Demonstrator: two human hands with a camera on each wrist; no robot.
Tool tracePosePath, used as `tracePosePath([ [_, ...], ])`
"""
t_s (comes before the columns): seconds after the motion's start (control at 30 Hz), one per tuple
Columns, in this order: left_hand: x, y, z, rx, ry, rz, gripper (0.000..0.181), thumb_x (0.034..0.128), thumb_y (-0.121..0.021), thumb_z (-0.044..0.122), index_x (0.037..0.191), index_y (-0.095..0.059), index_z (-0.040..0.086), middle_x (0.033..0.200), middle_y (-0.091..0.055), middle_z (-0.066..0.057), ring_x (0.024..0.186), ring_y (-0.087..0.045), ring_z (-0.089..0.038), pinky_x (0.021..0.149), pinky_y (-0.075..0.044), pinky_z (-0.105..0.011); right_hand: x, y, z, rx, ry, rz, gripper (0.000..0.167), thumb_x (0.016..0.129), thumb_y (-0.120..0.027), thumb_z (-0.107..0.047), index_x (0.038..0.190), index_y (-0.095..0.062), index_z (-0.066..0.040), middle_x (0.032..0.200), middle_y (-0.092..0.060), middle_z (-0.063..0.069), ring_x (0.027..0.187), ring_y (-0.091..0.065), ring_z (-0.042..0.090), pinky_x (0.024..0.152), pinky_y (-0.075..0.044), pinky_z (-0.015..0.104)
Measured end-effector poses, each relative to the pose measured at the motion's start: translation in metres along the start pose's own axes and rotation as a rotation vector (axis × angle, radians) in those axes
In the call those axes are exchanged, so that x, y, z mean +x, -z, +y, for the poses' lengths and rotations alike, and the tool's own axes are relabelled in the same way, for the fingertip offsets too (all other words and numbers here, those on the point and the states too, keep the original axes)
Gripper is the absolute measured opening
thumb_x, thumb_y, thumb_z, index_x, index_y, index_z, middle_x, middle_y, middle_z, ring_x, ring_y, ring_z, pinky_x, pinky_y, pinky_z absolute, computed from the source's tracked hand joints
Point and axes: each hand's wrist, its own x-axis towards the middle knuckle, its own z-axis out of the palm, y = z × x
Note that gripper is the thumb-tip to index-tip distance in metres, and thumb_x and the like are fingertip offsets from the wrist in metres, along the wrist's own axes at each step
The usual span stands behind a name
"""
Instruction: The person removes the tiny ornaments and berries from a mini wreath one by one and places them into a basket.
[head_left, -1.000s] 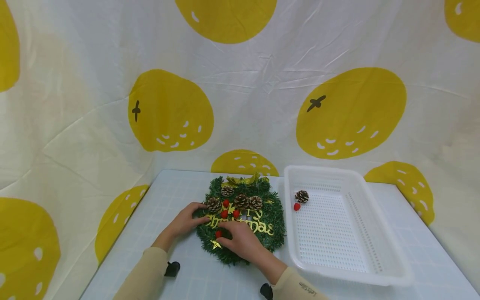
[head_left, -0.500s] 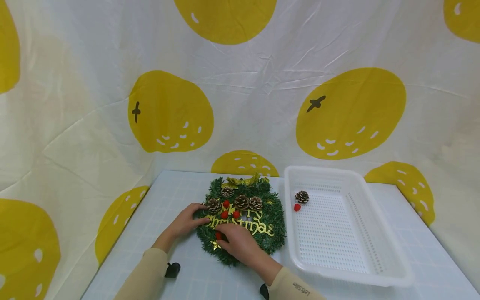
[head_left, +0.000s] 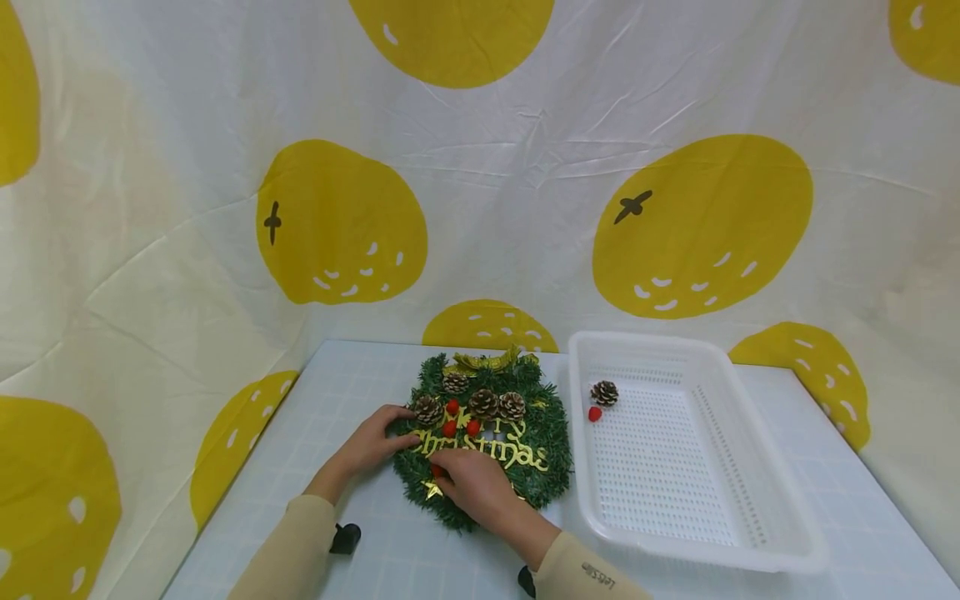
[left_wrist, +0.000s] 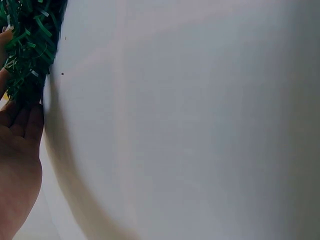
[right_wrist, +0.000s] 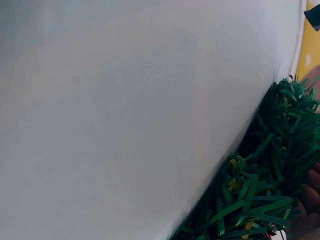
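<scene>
A green Christmas wreath [head_left: 551, 425] lies on the table, with gold "Merry Christmas" lettering [head_left: 517, 454] across it. My left hand [head_left: 375, 437] grips its left rim; in the left wrist view, fingers [left_wrist: 34, 122] reach under the green strands [left_wrist: 32, 50]. Over the wreath's lower left, my right hand [head_left: 474, 483] pinches a red berry [head_left: 437, 472], mostly hidden by the fingers. A gold star [head_left: 432, 489] sits just below it. Higher up are several pine cones [head_left: 483, 404] and more red berries [head_left: 449, 428]. In the right wrist view, green strands [right_wrist: 280, 145] partly cover the right hand.
To the right of the wreath stands a white plastic basket [head_left: 772, 475]. One pine cone [head_left: 603, 393] and one red berry [head_left: 595, 414] lie at its left side. A white curtain [head_left: 510, 225] with yellow fruit prints hangs behind the table [head_left: 375, 550].
My right hand has moved slightly left and closed in over the red berry, covering more of it. The left hand and the wreath have stayed in place.
</scene>
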Motion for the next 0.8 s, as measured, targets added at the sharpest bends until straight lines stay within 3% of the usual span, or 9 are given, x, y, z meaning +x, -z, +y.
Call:
tracePosePath([
  [0.3,0.0,0.001,-0.002,0.01,-0.003,-0.008,0.051,0.0896,-0.071,0.04,0.129,-0.061,0.009,0.133,-0.054,-0.014,0.128,-0.047,-0.036,0.105,-0.037,-0.055,0.0,0.007,-0.001,0.067,-0.002,0.033,0.013,0.091,-0.071,-0.012,0.103,-0.073,-0.014,0.087,-0.069,-0.007,0.071,-0.06,0.002,0.061,-0.047,0.017],
  [0.6,0.0,0.0,-0.003,-0.003,-0.018,-0.001,0.05,0.0897,-0.071,0.038,0.128,-0.061,0.008,0.133,-0.055,-0.015,0.127,-0.047,-0.036,0.105,-0.037,-0.055,0.003,0.023,-0.004,0.046,-0.025,0.104,0.022,0.09,-0.072,-0.015,0.112,-0.071,-0.01,0.103,-0.072,0.0,0.083,-0.067,0.009,0.07,-0.054,0.021],
  [0.8,0.002,-0.001,-0.006,-0.018,-0.019,-0.001,0.049,0.0893,-0.072,0.037,0.128,-0.062,0.01,0.133,-0.055,-0.013,0.128,-0.048,-0.034,0.107,-0.036,-0.054,0.007,0.04,-0.003,0.075,-0.058,0.139,0.022,0.091,-0.072,-0.018,0.112,-0.069,-0.012,0.102,-0.072,0.001,0.074,-0.064,0.006,0.065,-0.052,0.02],
])
